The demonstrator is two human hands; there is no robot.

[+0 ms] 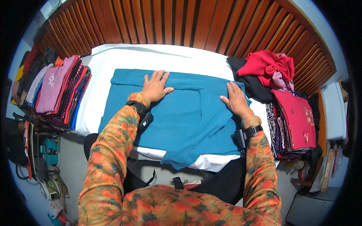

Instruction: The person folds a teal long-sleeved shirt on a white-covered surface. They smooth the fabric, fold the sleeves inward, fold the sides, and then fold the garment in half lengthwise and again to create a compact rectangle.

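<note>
A teal knit garment (169, 118) lies spread flat on a white cloth (183, 55) before me. One of its sleeves runs diagonally down and hangs past the cloth's near edge. My left hand (155, 86) rests on the garment near its far edge, palm down with the fingers apart. On the garment's right end lies my right hand (236, 99), also palm down, its thumb apart from the fingers. Neither hand grips anything. Both wrists carry a black strap with a small device.
Folded clothes are stacked at the left, a pink garment (52, 87) uppermost. At the right, a red embroidered garment (297, 118) tops another stack. Behind it a crumpled red garment (265, 66) sits on black cloth (254, 87). A slatted wooden headboard (181, 22) closes off the far side.
</note>
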